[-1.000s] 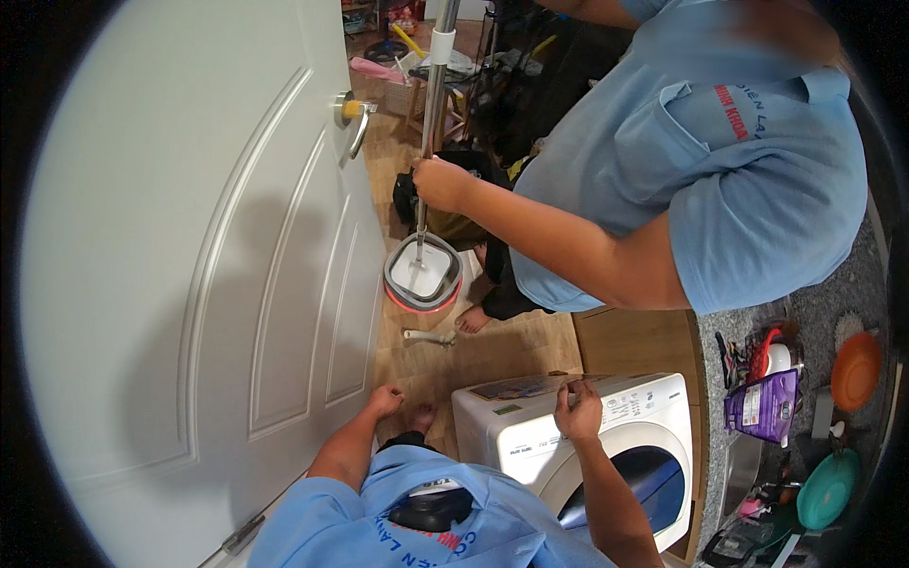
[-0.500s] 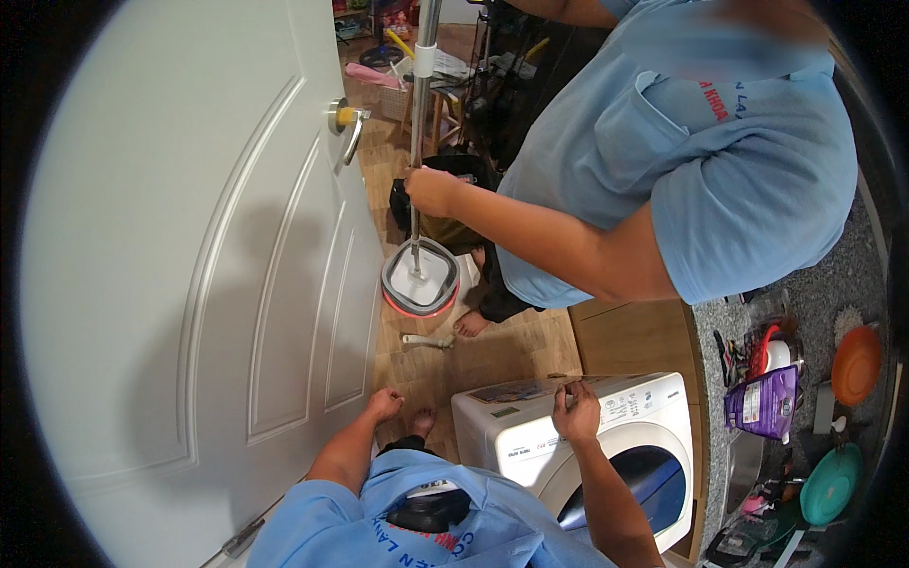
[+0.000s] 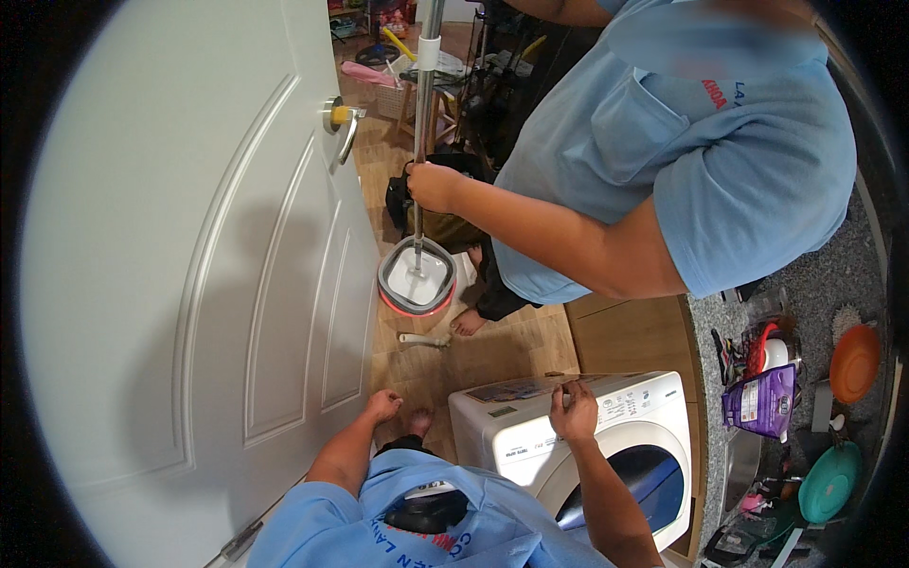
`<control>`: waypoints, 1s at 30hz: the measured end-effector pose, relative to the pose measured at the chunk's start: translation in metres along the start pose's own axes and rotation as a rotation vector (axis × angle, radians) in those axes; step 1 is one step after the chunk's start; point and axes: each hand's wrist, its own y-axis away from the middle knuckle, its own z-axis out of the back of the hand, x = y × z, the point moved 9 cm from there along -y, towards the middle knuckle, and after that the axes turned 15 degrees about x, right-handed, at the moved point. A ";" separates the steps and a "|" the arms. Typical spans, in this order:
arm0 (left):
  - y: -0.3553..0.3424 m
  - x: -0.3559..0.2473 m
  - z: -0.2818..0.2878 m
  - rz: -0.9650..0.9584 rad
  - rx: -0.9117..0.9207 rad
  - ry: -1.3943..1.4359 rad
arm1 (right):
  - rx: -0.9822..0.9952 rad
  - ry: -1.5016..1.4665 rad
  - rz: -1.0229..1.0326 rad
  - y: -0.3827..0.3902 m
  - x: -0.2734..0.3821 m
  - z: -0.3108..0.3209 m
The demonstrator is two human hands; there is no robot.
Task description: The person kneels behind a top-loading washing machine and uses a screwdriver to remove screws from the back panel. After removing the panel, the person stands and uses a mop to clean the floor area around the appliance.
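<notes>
My left hand (image 3: 384, 405) hangs low beside the white door (image 3: 218, 237), its fingers curled in and nothing visible in them. Over the top of a white washing machine (image 3: 516, 440) is my right hand (image 3: 575, 413), with its fingers bent. Whatever it may hold is hidden. Across from me a co-worker in a light blue shirt (image 3: 606, 180) grips the metal pole of a mop (image 3: 419, 123). The pole reaches down into a grey and red mop bucket (image 3: 386, 287) on the floor.
A short pale pipe-like piece (image 3: 417, 339) lies on the wood-look floor near the bucket. On the right, a granite counter (image 3: 708, 331) bears a purple pouch (image 3: 762, 402), an orange lid (image 3: 855, 364) and a teal plate (image 3: 829, 483). Behind the co-worker are a stool and clutter.
The whole view has shifted very slightly. Both my hands stay in the same places, and the co-worker still holds the mop upright in the bucket.
</notes>
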 end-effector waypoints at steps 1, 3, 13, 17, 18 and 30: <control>0.000 -0.001 0.000 -0.004 -0.005 -0.012 | 0.000 -0.001 -0.005 0.000 0.000 0.000; 0.005 -0.008 0.004 -0.012 -0.016 -0.036 | 0.003 -0.010 -0.012 0.000 0.001 0.001; 0.005 -0.013 0.007 0.011 0.003 -0.071 | -0.002 -0.026 -0.027 0.000 -0.003 -0.002; 0.002 -0.009 0.003 0.051 0.032 -0.027 | -0.030 -0.001 0.015 0.001 -0.001 -0.001; 0.002 -0.007 0.002 0.054 0.028 -0.018 | -0.031 0.007 0.012 0.001 -0.003 -0.002; -0.004 -0.004 0.004 0.022 -0.010 -0.083 | -0.026 0.025 -0.003 0.000 -0.001 -0.001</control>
